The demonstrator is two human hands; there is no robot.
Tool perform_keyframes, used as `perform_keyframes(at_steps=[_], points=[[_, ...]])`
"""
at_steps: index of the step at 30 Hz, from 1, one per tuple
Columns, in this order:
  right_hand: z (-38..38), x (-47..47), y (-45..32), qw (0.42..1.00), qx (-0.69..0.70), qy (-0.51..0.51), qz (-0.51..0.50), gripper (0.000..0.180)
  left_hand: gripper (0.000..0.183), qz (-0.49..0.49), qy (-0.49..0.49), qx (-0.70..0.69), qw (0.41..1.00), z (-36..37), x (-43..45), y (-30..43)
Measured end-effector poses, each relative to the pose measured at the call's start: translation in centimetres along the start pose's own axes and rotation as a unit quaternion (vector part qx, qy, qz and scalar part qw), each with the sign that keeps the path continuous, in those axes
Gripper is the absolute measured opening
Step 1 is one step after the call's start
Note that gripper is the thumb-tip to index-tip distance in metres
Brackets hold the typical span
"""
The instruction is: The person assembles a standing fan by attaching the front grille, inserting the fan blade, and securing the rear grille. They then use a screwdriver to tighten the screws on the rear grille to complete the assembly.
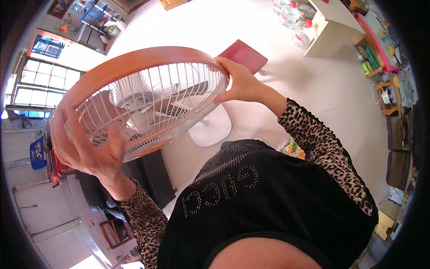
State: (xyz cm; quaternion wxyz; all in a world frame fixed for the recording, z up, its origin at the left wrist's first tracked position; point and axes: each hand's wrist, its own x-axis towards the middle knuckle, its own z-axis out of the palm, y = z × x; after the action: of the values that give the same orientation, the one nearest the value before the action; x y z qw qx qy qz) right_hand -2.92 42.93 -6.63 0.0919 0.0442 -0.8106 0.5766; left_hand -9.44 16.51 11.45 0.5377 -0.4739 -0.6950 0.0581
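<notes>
Close before me is the head of an electric fan (158,111), with a white wire grille, an orange rim (144,62) and blades behind the wires. On the left side of the picture my left hand (85,144) grips the rim and grille, thumb on the wires. My right hand (240,80) holds the opposite side of the rim, with its fingers on top and the thumb below. Under the fan head, the white base (215,127) of the fan rests on the floor; most of the pole is hidden.
Beyond the fan is a low red stool (243,56). Large water bottles (303,33) stand by a pale cabinet (329,30) at upper right. A black-covered piece of furniture (151,178) is at lower left. A colourful bag (292,149) lies near my right sleeve.
</notes>
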Motion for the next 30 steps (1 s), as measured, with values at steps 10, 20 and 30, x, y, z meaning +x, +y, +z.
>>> perform_keyframes(at_steps=[10,20,30], points=[[0.7,0.5,-0.2,0.999,0.02,-0.022,-0.039,0.081,0.052,-0.013,0.017,0.031,0.999,-1.1,-0.9,0.1],[1.4,0.1,4.3,0.989,0.149,-0.025,0.003,0.085,0.05,-0.045,-0.012,0.028,0.999,-1.8,-1.0,0.1],[4.6,0.7,5.7,0.983,0.174,0.053,-0.018,0.05,0.054,-0.046,-0.039,0.048,0.997,-0.4,-1.8,-1.4]])
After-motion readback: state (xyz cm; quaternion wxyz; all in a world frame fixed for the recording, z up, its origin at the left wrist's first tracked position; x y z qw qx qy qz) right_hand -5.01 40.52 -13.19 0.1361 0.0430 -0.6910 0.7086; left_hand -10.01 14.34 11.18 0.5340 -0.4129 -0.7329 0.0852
